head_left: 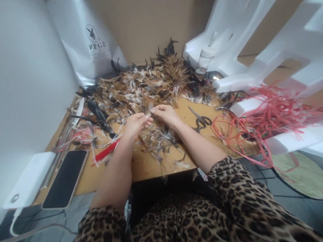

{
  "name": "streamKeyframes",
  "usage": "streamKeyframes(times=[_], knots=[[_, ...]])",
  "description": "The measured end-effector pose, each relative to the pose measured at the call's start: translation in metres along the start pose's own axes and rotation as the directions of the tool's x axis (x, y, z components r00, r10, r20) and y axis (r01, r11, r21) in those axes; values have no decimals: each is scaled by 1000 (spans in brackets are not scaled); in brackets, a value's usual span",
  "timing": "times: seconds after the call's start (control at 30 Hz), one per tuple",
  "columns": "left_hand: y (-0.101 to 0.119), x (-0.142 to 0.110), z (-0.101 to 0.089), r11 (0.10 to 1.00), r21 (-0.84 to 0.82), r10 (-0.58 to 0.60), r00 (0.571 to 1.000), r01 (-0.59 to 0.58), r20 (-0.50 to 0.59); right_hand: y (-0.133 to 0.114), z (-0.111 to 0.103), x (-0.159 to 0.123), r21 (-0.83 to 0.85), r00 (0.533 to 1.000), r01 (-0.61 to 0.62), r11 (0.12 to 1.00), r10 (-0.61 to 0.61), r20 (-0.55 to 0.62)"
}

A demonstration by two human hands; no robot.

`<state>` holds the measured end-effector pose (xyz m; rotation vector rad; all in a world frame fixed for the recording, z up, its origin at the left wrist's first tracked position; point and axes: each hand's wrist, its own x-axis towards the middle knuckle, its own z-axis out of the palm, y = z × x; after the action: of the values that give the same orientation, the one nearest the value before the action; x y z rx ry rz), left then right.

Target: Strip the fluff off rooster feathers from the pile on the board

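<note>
Over the middle of the brown board [109,178], my left hand [137,124] and my right hand [165,114] meet with their fingertips pinched. A small wispy feather [148,106] appears to be between them, its lower part hidden by the fingers. Just beyond lies a wide heap of brown, white and black feathers [133,83]. Loose feather bits [156,141] are scattered below my hands. Black-handled scissors [200,120] rest to the right of my right wrist. Near my left forearm lies a red bundle of strands [106,151].
A phone [65,180] and a white power bank [29,180] with a cable lie at left. Tangled red ribbon [275,116] spills over white foam pieces [301,137] at right. A clear jar [204,60] and a white printed bag [89,39] stand behind. Long black feathers [98,115] lie left.
</note>
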<state>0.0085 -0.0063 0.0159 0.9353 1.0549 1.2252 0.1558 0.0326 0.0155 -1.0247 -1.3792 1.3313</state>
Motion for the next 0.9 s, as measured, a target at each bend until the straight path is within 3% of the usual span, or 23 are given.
streamKeyframes(times=[0.13,0.23,0.43,0.57,0.67,0.83,0.9], knots=[[-2,0,1,1000,24,-12,1000,12,20,3,4,-1,167,997,-81,983,77,29],[-5,1,-1,1000,-18,-20,999,21,35,5,6,-1,230,997,-75,970,71,29],[-9,4,-2,987,-139,-73,996,80,57,11,12,-1,197,999,6,980,2,-43],[-8,4,-1,985,-151,-77,996,83,42,10,13,-3,211,1000,-26,977,28,-4],[-5,4,-1,987,-149,-63,998,62,0,5,3,0,141,999,-39,989,34,35],[-1,6,-5,982,-189,-3,994,-18,-111,0,-27,15,-85,979,144,986,-155,-136],[-1,8,-7,981,-192,11,991,-37,-137,3,-35,19,-214,977,149,965,-177,-119]])
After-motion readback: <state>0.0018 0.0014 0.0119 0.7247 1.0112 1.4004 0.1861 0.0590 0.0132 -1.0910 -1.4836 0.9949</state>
